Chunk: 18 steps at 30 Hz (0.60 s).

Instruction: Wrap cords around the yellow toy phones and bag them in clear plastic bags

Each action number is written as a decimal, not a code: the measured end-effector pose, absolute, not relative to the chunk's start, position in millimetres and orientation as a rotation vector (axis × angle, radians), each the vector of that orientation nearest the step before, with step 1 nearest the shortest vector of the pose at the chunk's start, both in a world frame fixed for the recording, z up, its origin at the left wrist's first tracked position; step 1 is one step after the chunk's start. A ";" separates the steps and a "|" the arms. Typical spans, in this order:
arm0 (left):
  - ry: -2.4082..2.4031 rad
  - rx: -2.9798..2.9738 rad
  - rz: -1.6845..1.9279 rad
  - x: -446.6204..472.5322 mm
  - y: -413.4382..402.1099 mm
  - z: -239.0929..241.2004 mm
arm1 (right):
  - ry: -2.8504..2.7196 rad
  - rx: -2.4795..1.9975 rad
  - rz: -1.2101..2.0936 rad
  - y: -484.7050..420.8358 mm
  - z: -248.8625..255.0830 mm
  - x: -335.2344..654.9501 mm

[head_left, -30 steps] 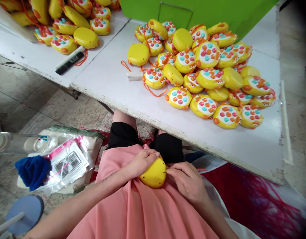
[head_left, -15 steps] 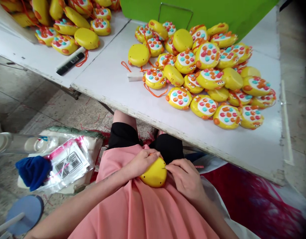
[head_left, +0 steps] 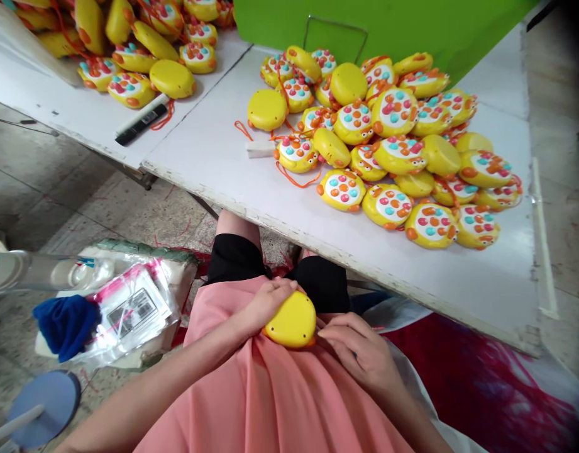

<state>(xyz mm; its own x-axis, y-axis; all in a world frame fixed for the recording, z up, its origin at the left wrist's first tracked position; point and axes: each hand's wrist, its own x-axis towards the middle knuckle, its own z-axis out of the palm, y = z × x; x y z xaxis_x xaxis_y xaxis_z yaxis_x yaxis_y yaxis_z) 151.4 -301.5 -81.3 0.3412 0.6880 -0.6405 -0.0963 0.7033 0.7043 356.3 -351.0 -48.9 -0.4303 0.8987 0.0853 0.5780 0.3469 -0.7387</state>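
Note:
A yellow plastic toy [head_left: 290, 321] lies back-up on my lap, on pink cloth. My left hand [head_left: 265, 301] curls over its left and top edge and holds it. My right hand [head_left: 359, 353] sits at the toy's right edge with bent fingers touching it; a thin orange cord seems pinched there, too small to be sure. On the white table [head_left: 223, 163] above my knees lies a heap of several like toys [head_left: 388, 151], yellow with orange, pink and teal buttons and orange cords.
A second heap of the same toys [head_left: 138, 44] and a black-and-white marker [head_left: 142, 119] lie on the left table. A green board [head_left: 364, 19] stands behind. On the floor at left are plastic bags [head_left: 129, 308], a blue cloth [head_left: 65, 324] and a clear bottle [head_left: 44, 270].
The toy has tipped a little on my lap and my right hand has slid lower along its right edge. The view has shifted slightly, so the table appears further right.

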 end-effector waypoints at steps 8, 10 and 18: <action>1.092 0.445 0.665 144.3 -302.0 -74.6 | -2.037 -1.375 0.813 -339.9 -48.5 341.3; 1.092 0.438 0.669 143.1 -302.5 -74.3 | -2.005 -1.406 0.815 -337.8 -46.6 339.1; 1.021 0.377 0.733 146.4 -301.2 -76.5 | -2.205 -1.340 0.696 -321.4 -26.3 333.1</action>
<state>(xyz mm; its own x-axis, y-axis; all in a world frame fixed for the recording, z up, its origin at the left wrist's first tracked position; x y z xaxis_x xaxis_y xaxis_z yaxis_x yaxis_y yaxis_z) 146.4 -301.2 -76.5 0.3174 0.7061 -0.6330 -0.3736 0.7066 0.6009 333.1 -321.4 -26.3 -0.4161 0.9005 0.1260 0.6653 0.3960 -0.6330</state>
